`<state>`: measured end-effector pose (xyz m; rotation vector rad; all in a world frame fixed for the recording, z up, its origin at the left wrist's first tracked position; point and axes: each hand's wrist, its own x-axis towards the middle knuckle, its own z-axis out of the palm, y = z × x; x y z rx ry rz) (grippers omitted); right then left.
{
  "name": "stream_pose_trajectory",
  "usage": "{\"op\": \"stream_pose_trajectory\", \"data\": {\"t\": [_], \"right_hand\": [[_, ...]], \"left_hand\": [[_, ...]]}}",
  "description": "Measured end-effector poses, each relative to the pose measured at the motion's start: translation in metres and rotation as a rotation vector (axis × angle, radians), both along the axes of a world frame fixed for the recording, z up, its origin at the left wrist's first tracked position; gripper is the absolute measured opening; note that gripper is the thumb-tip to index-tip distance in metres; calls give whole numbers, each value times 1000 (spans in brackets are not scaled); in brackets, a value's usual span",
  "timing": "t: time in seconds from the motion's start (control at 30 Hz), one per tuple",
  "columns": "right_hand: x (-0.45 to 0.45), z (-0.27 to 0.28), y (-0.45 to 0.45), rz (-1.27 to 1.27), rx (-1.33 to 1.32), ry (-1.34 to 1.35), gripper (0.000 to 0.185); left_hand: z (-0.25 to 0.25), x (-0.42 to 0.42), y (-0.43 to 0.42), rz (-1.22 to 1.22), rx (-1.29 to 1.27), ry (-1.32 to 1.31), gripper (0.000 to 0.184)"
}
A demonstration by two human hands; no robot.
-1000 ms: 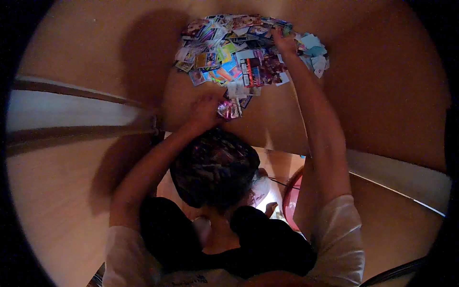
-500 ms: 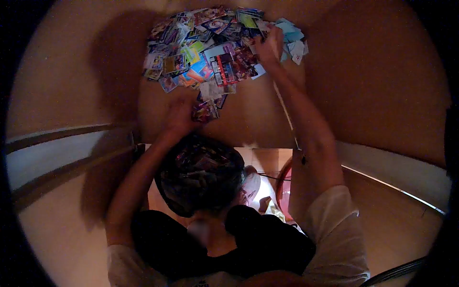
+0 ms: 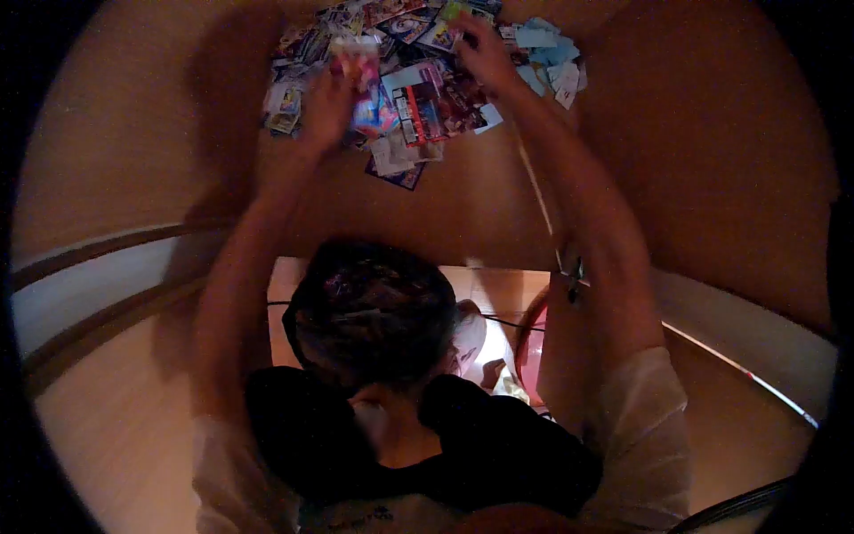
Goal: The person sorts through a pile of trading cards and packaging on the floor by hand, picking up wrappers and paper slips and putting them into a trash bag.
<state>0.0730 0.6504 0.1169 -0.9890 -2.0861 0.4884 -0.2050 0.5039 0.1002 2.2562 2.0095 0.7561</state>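
Note:
A spread-out pile of trading cards (image 3: pixel 445 107) lies at the far end of the brown surface. My left hand (image 3: pixel 329 107) is over the pile's left part, its fingers closed on a pinkish trading card (image 3: pixel 358 67) smeared by motion. At the top of the pile, my right hand (image 3: pixel 487 60) has its fingers curled at a yellow-green trading card (image 3: pixel 452 11); its fingertips are small and dim. Between the hands lies a larger red-and-black printed piece (image 3: pixel 420 114). Closer to me, a blue-edged card (image 3: pixel 396 173) sits partly under whitish pieces (image 3: pixel 391 153).
A dark bag (image 3: pixel 374 307) with cards inside stands below the surface's near edge, in front of my lap. Light-blue paper pieces (image 3: pixel 541 40) lie right of the pile. Brown walls (image 3: pixel 712 133) rise on both sides. Farther down right is a red rounded object (image 3: pixel 531 351).
My left hand has moved from the near edge up over the pile, and the purple cards beside it are gone from there. My right hand has shifted left and slightly farther away.

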Motion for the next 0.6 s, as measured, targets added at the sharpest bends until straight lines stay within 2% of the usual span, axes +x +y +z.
{"op": "stream_pose_trajectory", "data": {"t": [0.03,0.1,0.13,0.2,0.23,0.27,0.33,0.37,0.4,0.43,0.47,0.5,0.53,0.57,0.6], "right_hand": [[-2,-8,7,2,-6,1,45],[-6,-24,26,-302,-182,276,51],[-5,-30,38,-298,-189,276,51],[6,-39,65,-446,-222,-97,59],[17,-56,90,-441,-228,-98,59],[29,-78,124,-245,-278,-179,62],[25,-98,151,-42,-330,-259,65],[10,-98,152,67,-758,567,43],[-6,-94,150,174,-1129,1422,26],[-21,-77,137,174,-1137,1422,26],[-38,-45,113,0,-915,890,44],[-46,-25,95,-154,-658,364,66],[-48,-18,86,-148,-660,367,66],[-50,-13,80,-216,-843,563,66],[-52,-13,81,-243,-939,659,66]], "left_hand": [[-8,-10,31,-35,82,106,29],[-12,-14,79,45,182,-44,30],[-17,-17,103,73,215,-93,30],[-40,-34,153,209,-14,528,41],[-53,-41,171,212,-21,530,41],[-68,-47,187,209,-192,597,47],[-114,-58,228,207,-372,662,54],[-152,-61,253,432,-213,220,54],[-172,-69,263,545,-148,0,55],[-192,-76,272,644,-48,-225,55],[-197,-92,273,393,134,94,52],[-189,-92,272,258,214,250,51],[-180,-92,269,132,308,410,49],[-146,-69,255,181,66,518,49],[-134,-63,252,212,-56,570,49]]}}
